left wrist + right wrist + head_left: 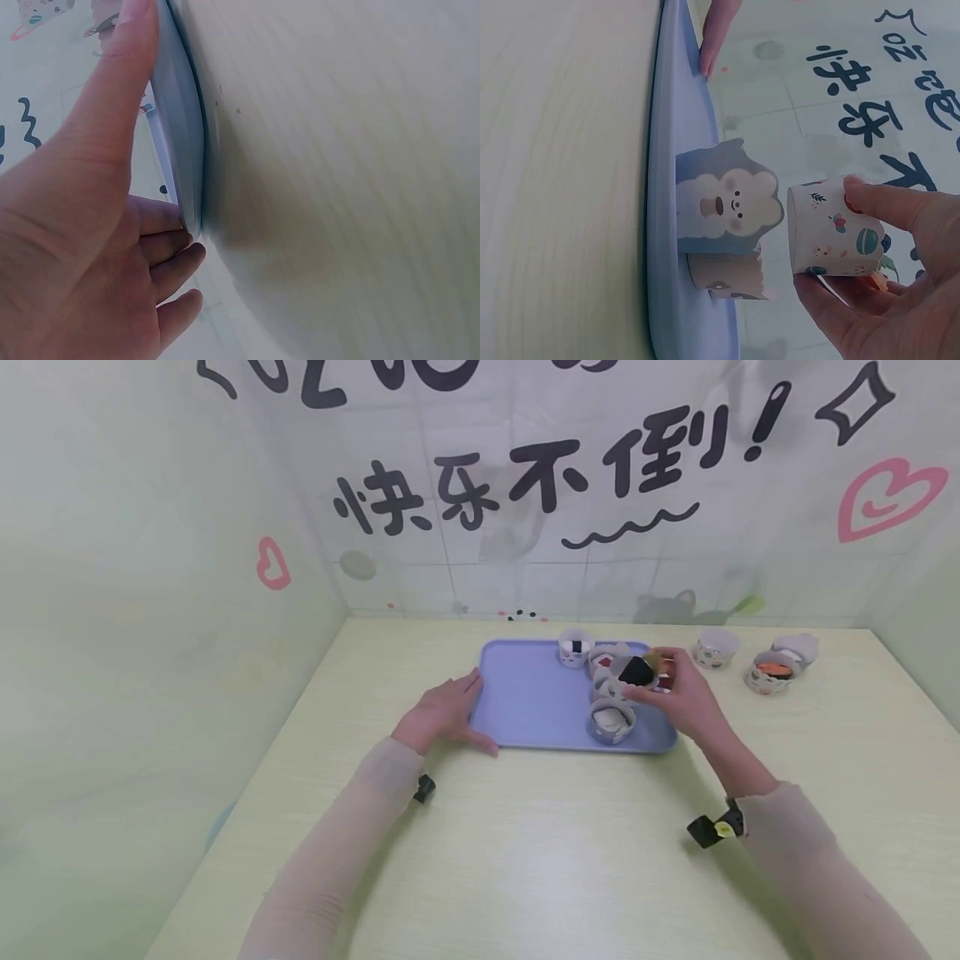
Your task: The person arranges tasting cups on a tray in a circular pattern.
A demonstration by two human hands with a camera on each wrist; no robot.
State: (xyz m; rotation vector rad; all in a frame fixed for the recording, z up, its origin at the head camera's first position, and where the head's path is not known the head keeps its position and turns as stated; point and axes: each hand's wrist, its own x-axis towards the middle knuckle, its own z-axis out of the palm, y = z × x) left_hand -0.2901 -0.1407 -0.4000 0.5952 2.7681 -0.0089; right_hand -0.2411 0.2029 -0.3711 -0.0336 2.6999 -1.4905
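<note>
My right hand (686,693) pinches a paper cup (829,232) printed with fruit between thumb and fingers, above the right part of a blue tray (536,693). A black piece (637,671) shows in the held cup. Close below stand cups on the tray: a near one (611,722) with something white inside, one with a red piece (604,662), and a back one (575,648) with a black-and-white piece. A bear-faced cup (731,202) fills the right wrist view's middle. At the tray's left end, my left hand (446,714) touches the rim, thumb stretched along the near corner.
Right of the tray, on the pale wooden table (525,860), stand a patterned cup (716,649), a cup with an orange piece (771,674) and a further pale cup (798,647). A printed sheet (510,543) covers the back wall.
</note>
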